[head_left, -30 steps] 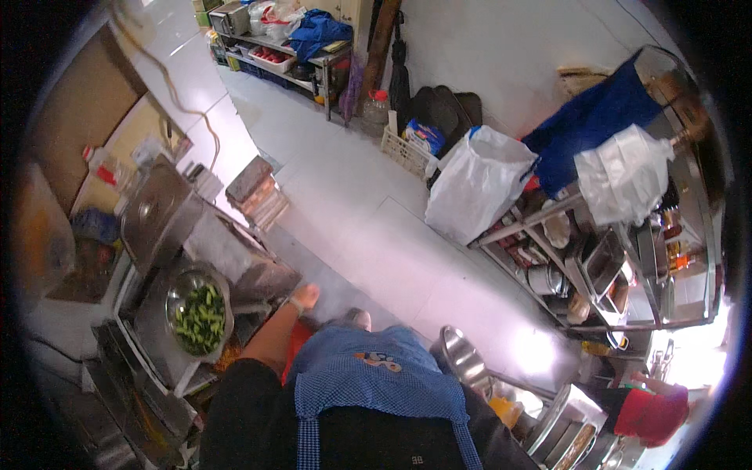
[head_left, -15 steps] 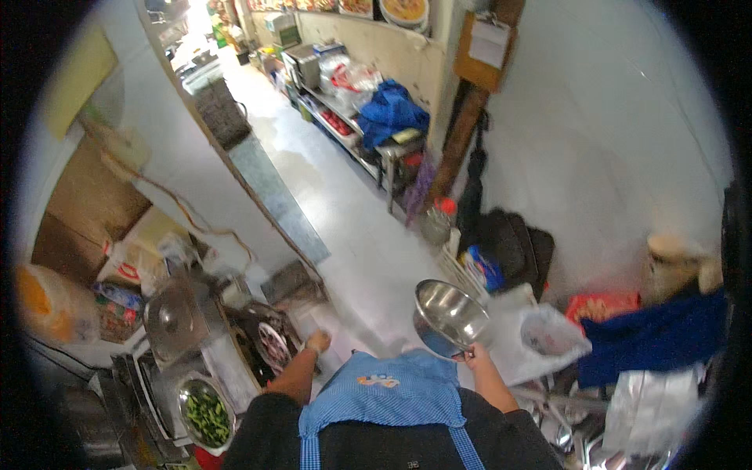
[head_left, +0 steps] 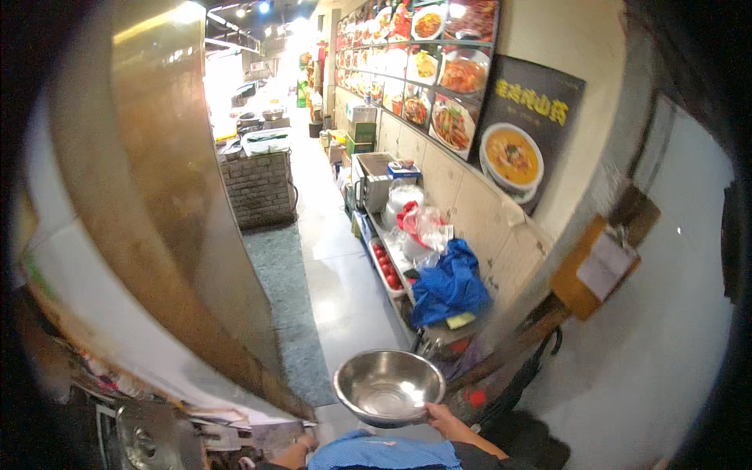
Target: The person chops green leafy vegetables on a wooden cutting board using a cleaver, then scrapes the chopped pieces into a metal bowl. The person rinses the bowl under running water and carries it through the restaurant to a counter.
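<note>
A wide stainless steel bowl (head_left: 382, 385) is held out in front of me, with nothing visible inside it. My right hand (head_left: 442, 420) is closed on its right rim. Low beside the blue apron (head_left: 384, 453), my left hand (head_left: 300, 446) hangs near the wall's bottom edge, touching nothing that I can see. Its fingers are too small and blurred to make out.
A doorway edge (head_left: 294, 395) rises on my left. Along the right wall stands a metal shelf (head_left: 406, 276) bearing a blue cloth (head_left: 450, 283), plastic bags and a tray of red items (head_left: 385, 268). A brick-patterned counter (head_left: 258, 188) stands further down the passage.
My view has swung up and forward toward the passage. The shelf and counter appear closer, and the bowl is still in my right hand. The left-side counter has mostly slipped out of view.
</note>
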`<action>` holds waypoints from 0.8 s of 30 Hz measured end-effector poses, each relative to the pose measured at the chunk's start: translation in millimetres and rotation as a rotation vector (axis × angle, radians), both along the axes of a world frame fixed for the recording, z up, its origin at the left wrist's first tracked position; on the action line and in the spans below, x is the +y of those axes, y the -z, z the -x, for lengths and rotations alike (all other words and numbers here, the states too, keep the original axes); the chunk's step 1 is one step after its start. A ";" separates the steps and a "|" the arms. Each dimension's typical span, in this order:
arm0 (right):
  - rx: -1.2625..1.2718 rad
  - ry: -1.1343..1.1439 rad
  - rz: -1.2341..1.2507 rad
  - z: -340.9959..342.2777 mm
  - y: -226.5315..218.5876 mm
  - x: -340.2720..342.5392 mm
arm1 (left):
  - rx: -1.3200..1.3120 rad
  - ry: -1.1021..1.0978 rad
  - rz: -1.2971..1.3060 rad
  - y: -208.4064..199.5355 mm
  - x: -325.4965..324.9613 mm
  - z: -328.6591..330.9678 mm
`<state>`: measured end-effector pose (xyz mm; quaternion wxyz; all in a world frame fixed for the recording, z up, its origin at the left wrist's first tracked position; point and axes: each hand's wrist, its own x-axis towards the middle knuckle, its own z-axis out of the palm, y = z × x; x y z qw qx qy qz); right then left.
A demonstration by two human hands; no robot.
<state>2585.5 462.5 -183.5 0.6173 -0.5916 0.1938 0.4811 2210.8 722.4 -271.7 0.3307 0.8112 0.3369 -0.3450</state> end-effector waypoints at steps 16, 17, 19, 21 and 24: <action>-0.243 -0.295 0.149 -344.5 -75.1 350.2 | -0.145 -0.518 -0.162 -32.0 364.5 -322.9; -0.226 -0.301 0.120 -369.3 -63.1 390.8 | -0.113 -0.489 -0.236 -25.7 374.4 -300.1; -0.121 -0.342 0.084 -405.1 -38.2 429.2 | 0.073 -0.541 -0.205 -32.0 365.8 -294.3; -0.112 -0.343 0.125 -422.3 -53.7 493.2 | -0.006 -0.294 -0.151 -47.2 366.6 -278.4; -0.115 -0.394 0.144 -445.2 -117.9 598.8 | -0.037 -0.359 -0.029 -42.6 392.9 -289.6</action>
